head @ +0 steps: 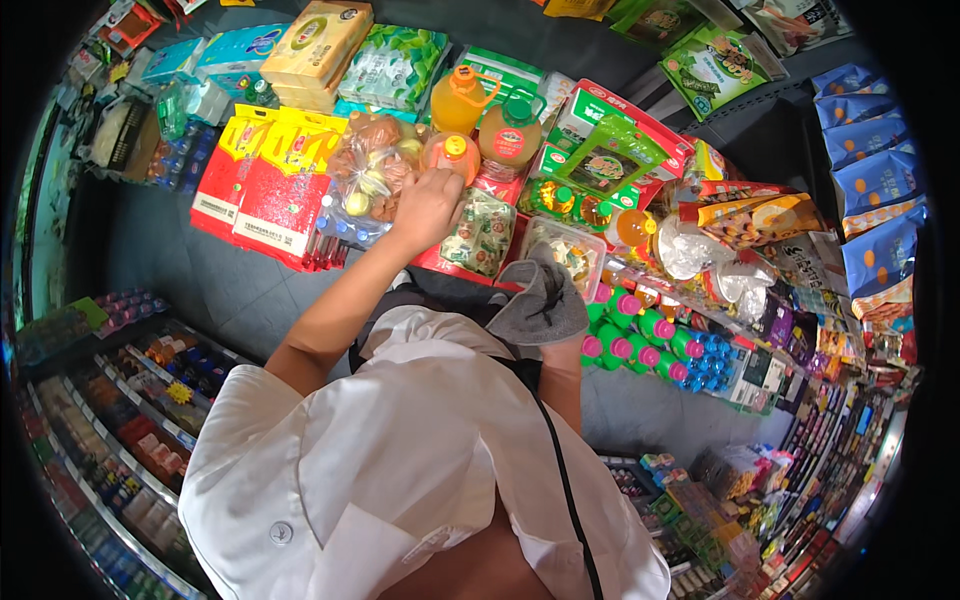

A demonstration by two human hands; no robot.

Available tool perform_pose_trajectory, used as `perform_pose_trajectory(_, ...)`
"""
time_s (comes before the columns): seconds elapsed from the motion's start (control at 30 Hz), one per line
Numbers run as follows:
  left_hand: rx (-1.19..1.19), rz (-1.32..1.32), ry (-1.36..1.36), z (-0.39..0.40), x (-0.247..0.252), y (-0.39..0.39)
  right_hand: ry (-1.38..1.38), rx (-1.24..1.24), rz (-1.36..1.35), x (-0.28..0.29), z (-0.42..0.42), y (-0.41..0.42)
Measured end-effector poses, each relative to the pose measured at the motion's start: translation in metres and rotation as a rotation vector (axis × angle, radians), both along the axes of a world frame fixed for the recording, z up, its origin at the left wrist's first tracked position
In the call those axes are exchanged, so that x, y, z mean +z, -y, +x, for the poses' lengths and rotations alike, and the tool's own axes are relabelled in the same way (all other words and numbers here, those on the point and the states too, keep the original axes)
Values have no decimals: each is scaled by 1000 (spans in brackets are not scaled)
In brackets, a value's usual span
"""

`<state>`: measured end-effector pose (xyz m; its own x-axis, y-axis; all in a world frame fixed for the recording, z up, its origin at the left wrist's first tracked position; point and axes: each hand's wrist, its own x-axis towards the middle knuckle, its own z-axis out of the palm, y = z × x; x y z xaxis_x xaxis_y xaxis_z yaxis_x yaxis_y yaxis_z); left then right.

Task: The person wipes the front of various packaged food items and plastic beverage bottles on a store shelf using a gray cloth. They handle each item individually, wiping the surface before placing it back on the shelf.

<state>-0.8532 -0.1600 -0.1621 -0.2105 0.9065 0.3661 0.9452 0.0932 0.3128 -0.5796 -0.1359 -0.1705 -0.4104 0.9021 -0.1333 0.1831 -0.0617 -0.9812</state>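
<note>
My left hand (430,208) reaches forward with curled fingers, right beside a bottle of orange drink (452,159) with a yellow-orange cap. The hand covers the bottle's lower part, and whether the fingers grip it is hidden. To the left of the hand is a clear plastic bag (375,161) of round brown and pale goods. A green-and-cream patterned package (478,231) lies to its right. In my right hand (561,351) is a grey cloth (541,304), bunched over the fingers. Just beyond the cloth sits a clear plastic tub (598,259) with pieces inside.
Two larger handled bottles, one orange (457,105) and one brownish (511,139), stand behind. Red-and-yellow bags (281,187) are stacked at left. Green bottles with pink caps (637,330) crowd the right. Shelves of goods (142,442) line the left rim, above dark floor tiles (217,277).
</note>
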Motion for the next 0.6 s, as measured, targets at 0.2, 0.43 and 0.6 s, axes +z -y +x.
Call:
perform_pose_trajectory(0.2, -118, 113, 286, -51, 10, 4, -302, -66, -152, 7, -43, 51)
perform_pose_trajectory(0.43, -154, 80, 703, -63, 27, -18, 89, 36, 241, 61, -57, 57)
perform_pose_trajectory(0.6, -120, -33, 832, -78, 20, -30, -616, -139, -357, 54, -60, 39)
